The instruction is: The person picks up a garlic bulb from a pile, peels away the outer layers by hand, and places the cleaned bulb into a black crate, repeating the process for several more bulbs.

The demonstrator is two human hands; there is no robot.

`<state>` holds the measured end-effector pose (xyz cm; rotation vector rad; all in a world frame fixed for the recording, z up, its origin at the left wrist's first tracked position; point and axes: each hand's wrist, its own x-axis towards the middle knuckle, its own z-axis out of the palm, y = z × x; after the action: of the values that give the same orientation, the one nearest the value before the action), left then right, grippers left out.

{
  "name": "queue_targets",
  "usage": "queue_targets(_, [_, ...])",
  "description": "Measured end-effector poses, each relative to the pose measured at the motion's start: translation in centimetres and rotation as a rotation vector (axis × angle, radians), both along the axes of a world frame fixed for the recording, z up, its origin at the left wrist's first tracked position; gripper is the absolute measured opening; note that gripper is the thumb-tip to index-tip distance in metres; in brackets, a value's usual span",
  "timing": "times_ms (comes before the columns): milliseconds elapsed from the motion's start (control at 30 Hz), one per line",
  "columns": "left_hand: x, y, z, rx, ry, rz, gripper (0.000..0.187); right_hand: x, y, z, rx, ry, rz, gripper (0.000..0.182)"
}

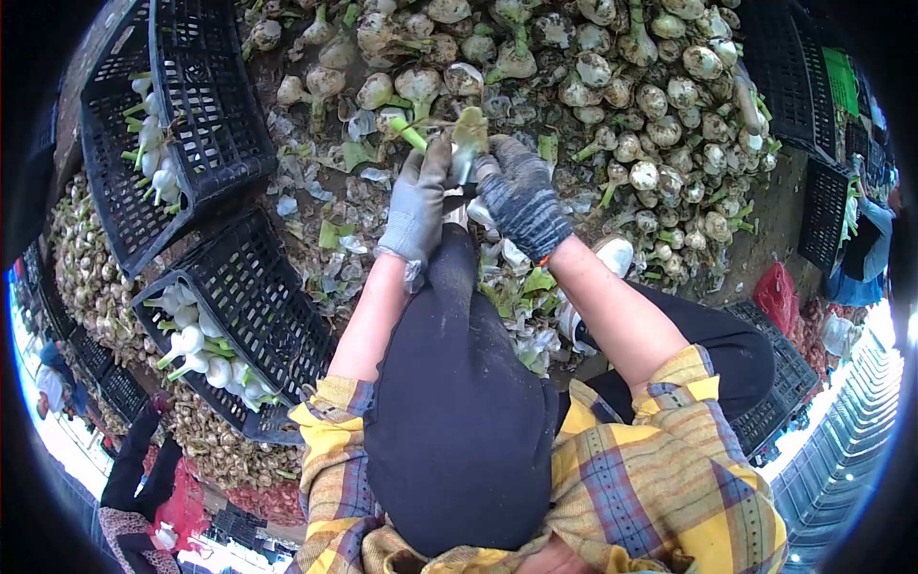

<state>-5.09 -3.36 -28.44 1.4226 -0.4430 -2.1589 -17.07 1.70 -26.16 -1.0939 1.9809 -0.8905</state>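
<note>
Text: none legible | Labels, brands: none legible | Numbers: none legible | Signs: none legible

Brown dirt floor (784,230) showing at the right, ridged grey roofing or wall panels (841,478) curving along the lower right, bright white daylight (62,421) glaring through at the lower left, dark blurred edges all around.

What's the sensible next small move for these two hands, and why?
Probably the right hand should peel off the yellowish leaf while the left hand steadies the green stem. The leaf sticks up between the hands, scraps litter the ground, and the bulbs in the black crate look white and clean.
</note>
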Motion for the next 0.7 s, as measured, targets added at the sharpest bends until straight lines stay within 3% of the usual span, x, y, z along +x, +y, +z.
queue_targets(33, [-0.2, 0.0, 0.1, -0.050, -0.105, -0.008, 0.033, 0.2, 0.2, -0.1, 0.020, -0.173, -0.057, 0.021])
queue_targets(100, [-0.4, -0.3, 0.0, -0.045, -0.006, 0.100, 0.031, 0.4, 0.2, -0.2, 0.051, -0.517, -0.171, 0.022])
queue_targets(167, [-0.3, -0.6, -0.3, -0.029, 0.015, 0.178, 0.028, 0.2, 0.4, -1.6, -0.141, -0.610, -0.209, 0.018])
queue_targets(233, [0.0, -1.1, -0.4, 0.053, 0.051, 0.234, 0.026, 0.2, 0.7, -1.4, -0.104, -1.310, -0.684, 0.016])
queue_targets(267, [0.9, -1.3, -1.0, 0.105, 0.119, 0.246, 0.026, -0.7, 0.8, -1.1, -0.094, -1.306, -0.779, 0.015])
queue_targets(333, [1.6, -1.5, -1.5, 0.183, 0.205, 0.306, 0.027, -3.4, 2.7, -3.9, -0.032, -0.368, -0.257, 0.017])
queue_targets(433, [1.7, -1.7, 0.1, 0.090, 0.127, 0.321, 0.029, -5.7, 2.1, -2.1, 0.388, 0.310, 0.596, 0.026])
queue_targets(467, [1.7, -1.6, 0.0, 0.022, 0.081, 0.272, 0.034, -5.2, 2.6, -2.1, 0.479, 0.288, 0.694, 0.032])
queue_targets(500, [1.7, -1.4, -0.1, -0.044, 0.033, 0.223, 0.038, -4.9, 2.4, -1.3, 0.750, 0.240, 0.589, 0.038])
queue_targets(533, [1.7, -1.2, -0.3, -0.109, -0.014, 0.173, 0.043, -4.7, 3.3, -2.1, 0.441, 0.332, 0.514, 0.042])
queue_targets(600, [1.5, -1.2, 0.0, -0.272, -0.100, 0.062, 0.055, -4.0, 3.0, -1.8, 0.096, 0.344, 0.378, 0.049])
queue_targets(667, [1.2, -1.0, 1.0, -0.409, -0.169, -0.033, 0.055, -2.6, 1.6, -1.1, 0.037, 0.195, 0.261, 0.053])
queue_targets(700, [1.1, -0.9, 1.4, -0.481, -0.200, -0.079, 0.055, -2.1, 0.9, -0.9, 0.135, -0.025, 0.186, 0.053])
